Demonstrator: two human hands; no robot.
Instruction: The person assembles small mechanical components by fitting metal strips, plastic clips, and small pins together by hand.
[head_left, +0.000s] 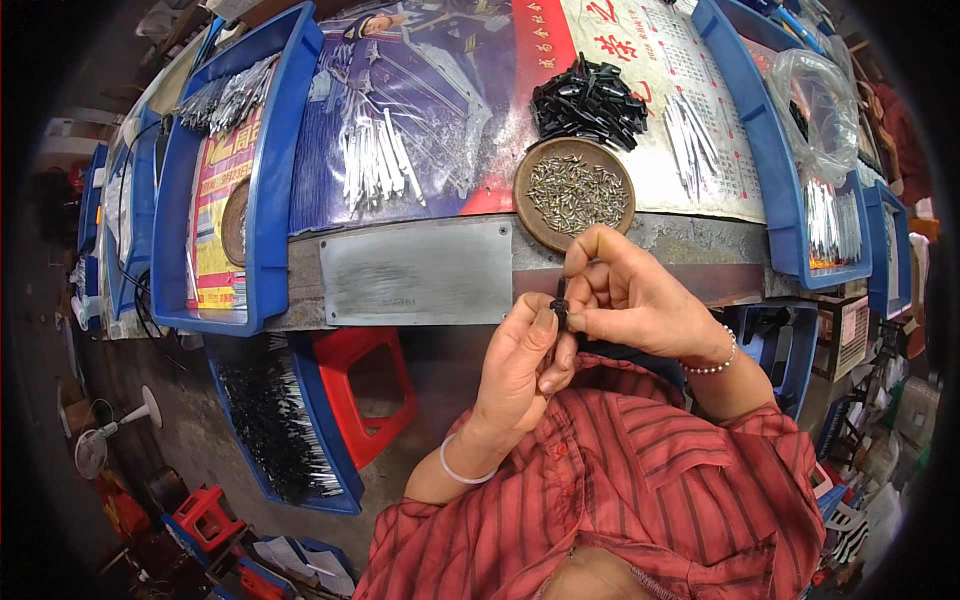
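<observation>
At the frame's centre, the left hand [522, 352] and right hand [640, 312] pinch a small black piece [559, 305], apparently unfinished. Black parts [590, 103], small metal pieces [575, 193] and silver strips [378, 160], loose in the upper frame, look yet to be used.

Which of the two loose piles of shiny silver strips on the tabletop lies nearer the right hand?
The silver strips on the white printed sheet lie nearer the right hand; the other pile lies farther left, on the purple poster.

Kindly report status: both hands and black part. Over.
Left hand pinching small black part. Right hand against it, exact grip unclear. Brown bowl of metal pieces beyond, not blocking.
</observation>
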